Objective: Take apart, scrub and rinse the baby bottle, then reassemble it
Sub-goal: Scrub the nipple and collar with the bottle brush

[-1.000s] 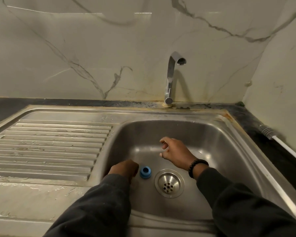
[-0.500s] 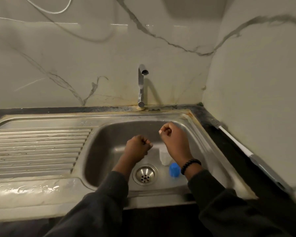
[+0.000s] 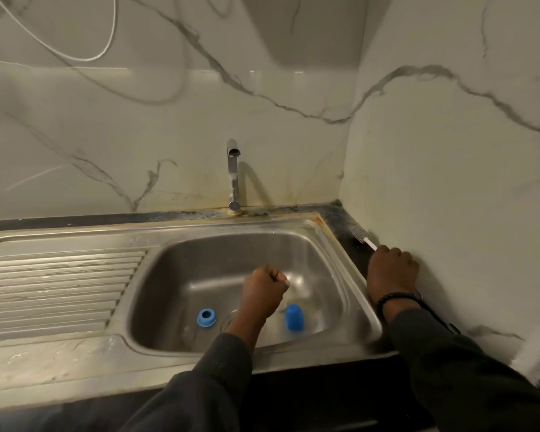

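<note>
Two blue bottle parts lie in the steel sink [image 3: 200, 263]: a screw ring [image 3: 206, 318] left of the drain and a cap [image 3: 294, 318] right of it. Behind the cap is a pale, clear shape [image 3: 300, 285], blurred, which looks like the bottle body. My left hand [image 3: 264, 291] hovers over the basin as a closed fist, with nothing visible in it. My right hand [image 3: 392, 272] is on the dark counter beside the right wall and grips the white handle of a bottle brush. The bristle head [image 3: 359, 234] sticks out beyond my knuckles.
A chrome faucet [image 3: 233, 176] stands behind the basin with no water running. A ribbed drainboard [image 3: 60, 285] extends to the left. The marble side wall [image 3: 449, 198] stands close against my right hand. A white cable [image 3: 75, 56] hangs at the upper left.
My right hand moved from above the basin out to the right counter and took hold of the brush handle. The left hand stayed fisted over the sink. The camera view shifted back.
</note>
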`<move>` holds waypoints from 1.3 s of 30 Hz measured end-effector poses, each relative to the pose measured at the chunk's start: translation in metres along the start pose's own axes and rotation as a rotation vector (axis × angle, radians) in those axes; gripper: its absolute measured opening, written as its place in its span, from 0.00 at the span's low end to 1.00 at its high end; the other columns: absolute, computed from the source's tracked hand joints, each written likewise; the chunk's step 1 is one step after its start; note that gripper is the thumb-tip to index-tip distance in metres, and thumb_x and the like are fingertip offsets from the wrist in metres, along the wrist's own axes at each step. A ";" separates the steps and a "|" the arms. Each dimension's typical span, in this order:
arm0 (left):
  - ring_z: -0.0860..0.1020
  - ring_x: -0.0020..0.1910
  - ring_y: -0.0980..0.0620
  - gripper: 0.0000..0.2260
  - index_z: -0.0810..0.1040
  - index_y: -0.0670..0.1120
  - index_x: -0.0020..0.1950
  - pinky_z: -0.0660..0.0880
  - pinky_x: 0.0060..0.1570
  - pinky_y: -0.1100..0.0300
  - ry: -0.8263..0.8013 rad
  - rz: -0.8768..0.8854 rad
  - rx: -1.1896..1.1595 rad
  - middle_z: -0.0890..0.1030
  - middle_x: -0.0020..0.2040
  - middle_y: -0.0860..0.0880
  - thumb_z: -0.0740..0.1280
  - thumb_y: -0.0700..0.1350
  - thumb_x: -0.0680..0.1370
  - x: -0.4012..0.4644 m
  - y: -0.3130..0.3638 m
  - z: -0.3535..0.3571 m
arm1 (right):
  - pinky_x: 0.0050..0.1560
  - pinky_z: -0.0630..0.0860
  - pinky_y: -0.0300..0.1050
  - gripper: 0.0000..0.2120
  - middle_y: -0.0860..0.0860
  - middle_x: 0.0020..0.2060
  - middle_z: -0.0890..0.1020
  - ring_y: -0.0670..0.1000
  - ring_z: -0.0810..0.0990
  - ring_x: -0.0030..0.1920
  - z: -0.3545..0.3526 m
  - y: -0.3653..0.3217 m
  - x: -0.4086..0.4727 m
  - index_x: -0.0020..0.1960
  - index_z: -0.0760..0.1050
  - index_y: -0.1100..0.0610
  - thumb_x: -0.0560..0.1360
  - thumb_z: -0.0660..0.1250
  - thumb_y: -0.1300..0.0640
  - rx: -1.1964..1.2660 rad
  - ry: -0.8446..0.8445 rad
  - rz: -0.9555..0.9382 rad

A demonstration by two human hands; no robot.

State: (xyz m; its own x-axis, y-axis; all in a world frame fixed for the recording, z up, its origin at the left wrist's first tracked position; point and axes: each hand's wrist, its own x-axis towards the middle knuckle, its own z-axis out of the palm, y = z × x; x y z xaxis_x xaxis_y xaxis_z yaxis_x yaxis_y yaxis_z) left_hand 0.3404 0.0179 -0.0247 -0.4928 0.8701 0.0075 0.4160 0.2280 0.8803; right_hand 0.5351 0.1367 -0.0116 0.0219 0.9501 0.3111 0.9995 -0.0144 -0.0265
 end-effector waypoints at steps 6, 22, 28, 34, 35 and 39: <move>0.82 0.42 0.45 0.05 0.79 0.40 0.49 0.81 0.50 0.50 0.020 -0.019 0.060 0.82 0.43 0.45 0.69 0.42 0.77 0.010 -0.011 -0.018 | 0.54 0.75 0.51 0.13 0.58 0.56 0.78 0.58 0.77 0.56 -0.001 0.003 0.005 0.61 0.74 0.60 0.81 0.55 0.59 -0.016 -0.033 0.012; 0.81 0.43 0.48 0.04 0.78 0.44 0.48 0.80 0.47 0.52 0.195 -0.040 0.343 0.80 0.40 0.47 0.71 0.40 0.76 0.031 -0.060 -0.130 | 0.45 0.76 0.47 0.10 0.54 0.48 0.81 0.53 0.79 0.46 -0.050 -0.132 -0.056 0.55 0.77 0.57 0.79 0.59 0.58 0.413 0.035 -0.536; 0.75 0.43 0.53 0.04 0.79 0.45 0.50 0.69 0.46 0.61 0.205 -0.051 0.473 0.77 0.41 0.52 0.71 0.42 0.76 0.038 -0.093 -0.142 | 0.39 0.73 0.46 0.09 0.53 0.45 0.81 0.55 0.79 0.44 -0.012 -0.160 -0.064 0.51 0.76 0.55 0.80 0.58 0.55 0.516 -0.020 -0.548; 0.77 0.49 0.51 0.14 0.78 0.49 0.54 0.73 0.47 0.61 -0.116 -0.136 0.707 0.78 0.54 0.48 0.77 0.44 0.71 0.063 -0.126 -0.133 | 0.39 0.73 0.46 0.10 0.52 0.42 0.81 0.57 0.79 0.43 0.009 -0.151 -0.044 0.49 0.76 0.53 0.79 0.59 0.50 0.564 -0.071 -0.452; 0.77 0.51 0.50 0.16 0.77 0.50 0.55 0.74 0.49 0.59 -0.230 -0.154 0.788 0.77 0.56 0.48 0.77 0.45 0.70 0.066 -0.131 -0.132 | 0.39 0.73 0.46 0.10 0.52 0.41 0.82 0.57 0.79 0.43 0.012 -0.149 -0.042 0.49 0.77 0.53 0.79 0.59 0.50 0.550 -0.084 -0.430; 0.76 0.53 0.48 0.18 0.73 0.58 0.48 0.76 0.55 0.52 -0.469 -0.182 0.975 0.75 0.55 0.51 0.78 0.43 0.68 0.074 -0.139 -0.131 | 0.40 0.75 0.46 0.10 0.52 0.41 0.82 0.56 0.79 0.42 0.017 -0.151 -0.040 0.49 0.77 0.52 0.79 0.59 0.50 0.538 -0.116 -0.423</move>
State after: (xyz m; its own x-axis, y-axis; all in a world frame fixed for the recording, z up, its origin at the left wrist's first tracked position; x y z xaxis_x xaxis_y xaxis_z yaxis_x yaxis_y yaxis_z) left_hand 0.1466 -0.0064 -0.0844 -0.3543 0.8207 -0.4482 0.8940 0.4378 0.0949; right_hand 0.3828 0.1065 -0.0362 -0.3995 0.8679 0.2952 0.7721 0.4921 -0.4020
